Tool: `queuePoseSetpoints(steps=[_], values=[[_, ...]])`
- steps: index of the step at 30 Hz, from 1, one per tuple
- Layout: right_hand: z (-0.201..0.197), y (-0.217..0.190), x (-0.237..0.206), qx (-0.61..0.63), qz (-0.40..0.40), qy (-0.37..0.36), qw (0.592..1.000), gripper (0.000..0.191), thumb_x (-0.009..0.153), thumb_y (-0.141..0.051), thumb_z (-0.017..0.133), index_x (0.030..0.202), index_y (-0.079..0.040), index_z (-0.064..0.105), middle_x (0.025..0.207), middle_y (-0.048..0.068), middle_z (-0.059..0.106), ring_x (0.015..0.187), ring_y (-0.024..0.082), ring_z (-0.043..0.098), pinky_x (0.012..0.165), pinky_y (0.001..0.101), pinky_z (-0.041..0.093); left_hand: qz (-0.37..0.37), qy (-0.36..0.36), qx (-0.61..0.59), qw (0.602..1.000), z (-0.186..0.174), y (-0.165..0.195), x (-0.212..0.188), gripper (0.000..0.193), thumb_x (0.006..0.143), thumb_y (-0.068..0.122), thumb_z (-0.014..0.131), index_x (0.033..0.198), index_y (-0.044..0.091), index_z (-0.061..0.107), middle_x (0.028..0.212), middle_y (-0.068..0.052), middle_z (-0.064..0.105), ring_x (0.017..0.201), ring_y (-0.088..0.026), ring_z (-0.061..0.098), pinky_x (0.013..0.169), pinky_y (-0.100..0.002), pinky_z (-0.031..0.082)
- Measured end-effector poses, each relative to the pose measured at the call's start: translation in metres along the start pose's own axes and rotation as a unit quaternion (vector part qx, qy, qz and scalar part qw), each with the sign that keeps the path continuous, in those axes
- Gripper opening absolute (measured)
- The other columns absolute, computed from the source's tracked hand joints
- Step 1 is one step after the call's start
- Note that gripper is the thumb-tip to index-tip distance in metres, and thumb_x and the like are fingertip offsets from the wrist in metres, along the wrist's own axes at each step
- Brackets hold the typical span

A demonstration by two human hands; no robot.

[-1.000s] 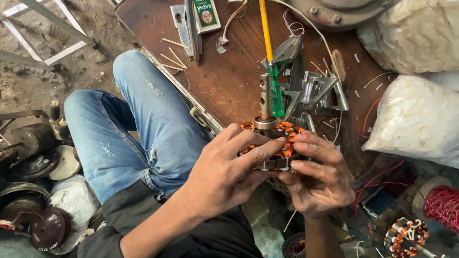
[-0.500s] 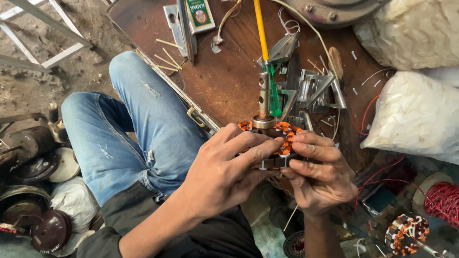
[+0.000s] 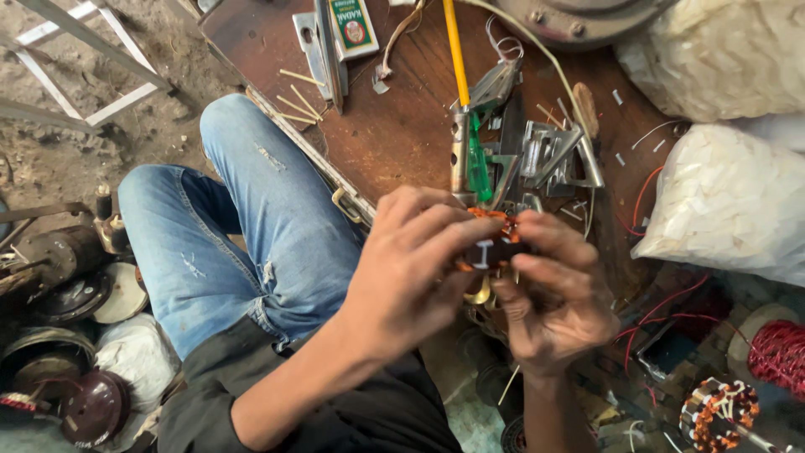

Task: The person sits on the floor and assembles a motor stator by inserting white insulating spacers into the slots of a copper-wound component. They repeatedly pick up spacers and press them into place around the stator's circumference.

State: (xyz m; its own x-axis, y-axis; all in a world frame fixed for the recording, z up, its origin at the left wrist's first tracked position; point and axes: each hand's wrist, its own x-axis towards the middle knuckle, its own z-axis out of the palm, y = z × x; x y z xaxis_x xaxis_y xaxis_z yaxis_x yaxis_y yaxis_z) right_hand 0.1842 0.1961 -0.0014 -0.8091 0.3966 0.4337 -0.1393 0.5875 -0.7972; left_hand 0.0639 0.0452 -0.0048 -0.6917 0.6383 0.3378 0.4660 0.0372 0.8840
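A small motor stator [image 3: 489, 243] with orange copper windings and a dark core is gripped between both hands over the near edge of a brown wooden table [image 3: 394, 134]. My left hand [image 3: 411, 268] wraps over it from the left, fingers across the top. From the right and below, my right hand [image 3: 549, 298] grips it, and that hand is blurred. A metal shaft [image 3: 459, 155] rises just behind the stator, with a yellow rod [image 3: 454, 50] above it and a green-handled tool [image 3: 478, 164] beside it.
Metal brackets [image 3: 549, 151], wooden sticks [image 3: 298, 96] and a green-and-white box [image 3: 352, 25] lie on the table. White bags [image 3: 729, 201] sit at the right. Another wound stator [image 3: 717, 415] and a red wire coil [image 3: 776, 352] lie at lower right. Motor parts [image 3: 59, 277] are scattered at left.
Both hands have shifted slightly up and left with the stator. My right hand's fingers moved over the windings and now look blurred.
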Motion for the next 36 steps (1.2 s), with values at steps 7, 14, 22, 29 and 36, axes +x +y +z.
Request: queuePoseSetpoints(steps=[7,14,22,29,36], values=[[0.017,0.023,-0.008,-0.021,-0.031,0.027,0.999,0.018,0.099,-0.002,0.075,0.110,-0.009,0.063,0.132,0.012,0.066,0.129,0.031,0.065,0.113,0.0458,0.058,-0.032,-0.024,-0.119,0.992,-0.019,-0.013,0.001,0.053,0.081,0.012,0.084,0.130,0.009,0.064,0.117,-0.009,0.066,0.112,-0.029,0.063,0.100,-0.038,0.049],[0.033,0.022,-0.002,-0.022,-0.070,0.031,0.997,0.025,0.093,0.008,0.072,0.104,-0.011,0.060,0.134,0.005,0.059,0.130,0.030,0.060,0.111,0.0454,0.057,-0.079,-0.027,-0.144,0.986,-0.021,-0.007,0.005,0.043,0.082,0.012,0.085,0.121,0.006,0.067,0.102,-0.008,0.064,0.099,-0.026,0.062,0.087,-0.036,0.049],[0.005,0.002,-0.002,-0.111,-0.048,-0.046,0.992,0.032,0.084,0.011,0.069,0.107,-0.012,0.069,0.133,0.010,0.060,0.124,0.035,0.062,0.106,0.0477,0.055,-0.111,-0.031,-0.135,0.984,-0.024,-0.005,0.004,0.040,0.081,0.009,0.085,0.118,0.006,0.069,0.095,-0.007,0.064,0.087,-0.021,0.063,0.076,-0.031,0.050],[-0.076,0.012,-0.018,-0.288,0.160,0.016,0.944,0.024,0.088,0.004,0.077,0.110,-0.004,0.074,0.113,0.011,0.074,0.106,0.022,0.072,0.093,0.0319,0.057,-0.108,-0.053,-0.134,0.984,-0.021,-0.001,0.002,0.042,0.080,0.012,0.085,0.119,0.007,0.070,0.095,-0.005,0.065,0.084,-0.017,0.064,0.073,-0.028,0.052],[-0.082,0.030,-0.043,-0.362,0.142,-0.091,0.917,0.027,0.080,0.006,0.080,0.105,-0.002,0.080,0.104,0.013,0.071,0.098,0.029,0.067,0.083,0.0378,0.055,-0.083,-0.074,-0.105,0.988,-0.019,-0.001,0.005,0.046,0.078,0.013,0.087,0.119,0.006,0.070,0.089,-0.005,0.060,0.082,-0.020,0.057,0.072,-0.032,0.048]])
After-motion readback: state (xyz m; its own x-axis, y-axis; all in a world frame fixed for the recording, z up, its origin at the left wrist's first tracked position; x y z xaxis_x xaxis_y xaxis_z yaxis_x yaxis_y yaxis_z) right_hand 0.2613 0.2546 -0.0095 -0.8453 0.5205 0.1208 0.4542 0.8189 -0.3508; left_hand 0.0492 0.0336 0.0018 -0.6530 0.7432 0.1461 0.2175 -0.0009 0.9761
